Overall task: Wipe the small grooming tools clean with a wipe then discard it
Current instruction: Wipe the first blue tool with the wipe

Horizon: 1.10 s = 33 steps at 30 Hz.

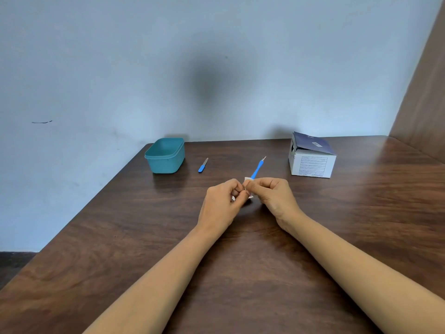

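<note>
Head view: a white wipe [247, 181] is pinched between the curled fingers of the left hand [222, 201] and the right hand [273, 192], which meet just above the middle of the table. The wipe is folded about the lower end of a blue-handled tool [256, 169], whose handle rises out of the grip and tilts away to the right, ending in a thin metal tip. Which hand bears the tool itself cannot be told, since its lower end is hidden by wipe and fingers. Both forearms are stretched forward over the surface.

A second blue-handled tool [203, 165] lies flat on the table beyond the left hand, well apart from it. A teal plastic tub [165, 155], open at the top, is placed near the far left corner. A white and dark blue cardboard box [312, 160], its lid flap raised, is set at the far right.

The table [361, 225] is of dark wood grain with a dull sheen. It is pushed against a pale blue-grey wall [96, 68], on which a soft shadow and a short dark mark [42, 122] are seen. A brown wooden panel [426, 88] closes the right side, and dark flooring [12, 263] is visible at the lower left.
</note>
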Motion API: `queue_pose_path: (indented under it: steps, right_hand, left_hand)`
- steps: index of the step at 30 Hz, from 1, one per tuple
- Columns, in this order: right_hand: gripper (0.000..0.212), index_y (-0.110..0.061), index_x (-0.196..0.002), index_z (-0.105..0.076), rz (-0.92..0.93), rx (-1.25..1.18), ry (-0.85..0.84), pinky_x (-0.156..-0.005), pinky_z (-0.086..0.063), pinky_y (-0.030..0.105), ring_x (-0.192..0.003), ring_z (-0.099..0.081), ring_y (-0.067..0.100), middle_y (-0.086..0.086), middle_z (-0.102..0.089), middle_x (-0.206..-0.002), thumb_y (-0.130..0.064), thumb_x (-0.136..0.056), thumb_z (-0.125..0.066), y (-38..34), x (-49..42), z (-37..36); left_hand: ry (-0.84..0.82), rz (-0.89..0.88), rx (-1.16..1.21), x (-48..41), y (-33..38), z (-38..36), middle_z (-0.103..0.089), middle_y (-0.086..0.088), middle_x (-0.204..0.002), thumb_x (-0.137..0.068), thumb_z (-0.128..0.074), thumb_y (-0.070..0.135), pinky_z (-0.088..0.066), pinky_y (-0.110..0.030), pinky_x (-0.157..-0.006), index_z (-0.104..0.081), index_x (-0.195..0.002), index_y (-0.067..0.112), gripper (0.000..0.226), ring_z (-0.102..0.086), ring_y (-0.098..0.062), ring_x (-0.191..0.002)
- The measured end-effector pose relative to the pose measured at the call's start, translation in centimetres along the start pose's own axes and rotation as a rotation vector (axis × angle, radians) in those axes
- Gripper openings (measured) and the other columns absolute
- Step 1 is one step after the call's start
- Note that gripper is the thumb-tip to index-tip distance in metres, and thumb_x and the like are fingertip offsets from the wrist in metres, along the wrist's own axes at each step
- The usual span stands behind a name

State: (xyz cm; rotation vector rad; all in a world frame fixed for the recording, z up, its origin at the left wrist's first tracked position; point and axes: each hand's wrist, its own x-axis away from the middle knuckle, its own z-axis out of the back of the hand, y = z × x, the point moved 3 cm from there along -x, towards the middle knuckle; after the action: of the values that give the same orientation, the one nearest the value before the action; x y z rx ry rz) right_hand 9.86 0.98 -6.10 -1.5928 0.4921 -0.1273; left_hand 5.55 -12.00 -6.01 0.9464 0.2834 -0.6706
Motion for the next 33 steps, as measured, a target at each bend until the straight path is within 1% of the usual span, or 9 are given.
queue_pose_path:
  steps: [5,8,11,13,17,21,23,29,33]
  right_hand:
    - [0.020,0.008,-0.090,-0.070,-0.066,-0.086,0.034,-0.047,-0.033,0.009,-0.040,-0.041,-0.001,-0.011,-0.053,-0.047,-0.011,-0.086,-0.067,0.2,-0.3,0.4]
    - [0.013,-0.003,-0.083,-0.074,-0.092,-0.153,0.052,-0.049,-0.027,0.016,-0.046,-0.032,0.002,-0.003,-0.059,-0.062,-0.015,-0.084,-0.070,0.3,-0.5,0.7]
    - [0.011,-0.010,-0.072,-0.075,-0.113,-0.262,0.098,-0.050,-0.024,0.019,-0.051,-0.028,0.006,0.003,-0.067,-0.080,-0.014,-0.081,-0.072,0.4,-0.7,0.7]
    - [0.011,-0.010,-0.071,-0.074,-0.141,-0.350,0.160,-0.050,-0.025,0.019,-0.047,-0.030,0.004,-0.001,-0.072,-0.082,-0.012,-0.081,-0.071,0.4,-0.9,1.0]
    - [0.004,-0.006,-0.081,-0.069,-0.190,-0.517,0.266,-0.044,-0.028,0.015,-0.041,-0.031,0.003,-0.003,-0.071,-0.074,-0.010,-0.083,-0.070,0.4,-1.1,1.7]
    - [0.007,-0.008,-0.077,-0.073,-0.180,-0.386,0.211,-0.048,-0.026,0.018,-0.046,-0.029,0.005,-0.002,-0.057,-0.064,-0.014,-0.081,-0.072,0.6,-0.8,1.4]
    - [0.006,-0.010,-0.075,-0.075,-0.176,-0.338,0.196,-0.049,-0.025,0.020,-0.047,-0.028,0.006,0.002,-0.047,-0.068,-0.015,-0.080,-0.074,0.8,-0.9,1.3]
    - [0.009,-0.011,-0.071,-0.077,-0.165,-0.302,0.175,-0.048,-0.025,0.020,-0.048,-0.027,0.007,0.006,-0.041,-0.074,-0.016,-0.078,-0.075,0.9,-1.0,1.4]
    - [0.015,-0.005,-0.080,-0.076,-0.111,-0.136,0.075,-0.050,-0.023,0.020,-0.051,-0.026,0.009,-0.001,-0.039,-0.057,-0.020,-0.082,-0.073,0.4,-0.4,0.8]
  left_hand:
    - [0.018,0.006,0.075,0.1,0.6,0.1,-0.064,0.016,-0.062,-0.087,-0.066,0.027,-0.042,-0.012,-0.057,-0.070,-0.078,0.019,0.013,-0.056,0.002,-0.057]
    - [0.018,0.013,0.083,0.1,0.5,0.1,-0.067,0.013,-0.064,-0.089,-0.063,0.026,-0.051,-0.021,-0.061,-0.070,-0.079,0.020,0.013,-0.060,-0.002,-0.060]
    - [0.000,-0.004,0.079,0.2,0.6,0.0,-0.067,0.010,-0.065,-0.089,-0.062,0.025,-0.051,-0.028,-0.061,-0.068,-0.079,0.019,0.013,-0.059,-0.008,-0.058]
    - [-0.008,-0.012,0.065,0.2,0.7,0.0,-0.065,0.012,-0.063,-0.088,-0.063,0.026,-0.049,-0.027,-0.059,-0.067,-0.078,0.020,0.012,-0.055,-0.006,-0.055]
    - [-0.037,-0.037,0.012,0.3,0.8,-0.1,-0.062,0.010,-0.062,-0.087,-0.064,0.029,-0.046,-0.030,-0.056,-0.068,-0.080,0.021,0.012,-0.049,-0.007,-0.052]
    - [-0.040,-0.069,-0.059,0.3,0.9,0.1,-0.055,0.013,-0.059,-0.088,-0.063,0.029,-0.043,-0.025,-0.055,-0.067,-0.080,0.019,0.014,-0.048,-0.006,-0.054]
    - [-0.035,-0.066,-0.077,0.3,0.8,0.3,-0.052,0.015,-0.057,-0.089,-0.063,0.028,-0.042,-0.026,-0.055,-0.066,-0.080,0.018,0.013,-0.047,-0.004,-0.054]
    - [-0.042,-0.070,-0.099,0.3,0.9,0.2,-0.053,0.016,-0.060,-0.089,-0.062,0.028,-0.043,-0.028,-0.056,-0.066,-0.081,0.018,0.014,-0.049,-0.005,-0.057]
    - [-0.018,-0.056,-0.079,0.3,0.7,0.2,-0.053,0.015,-0.058,-0.088,-0.063,0.027,-0.042,-0.026,-0.056,-0.062,-0.076,0.020,0.015,-0.048,-0.004,-0.054]
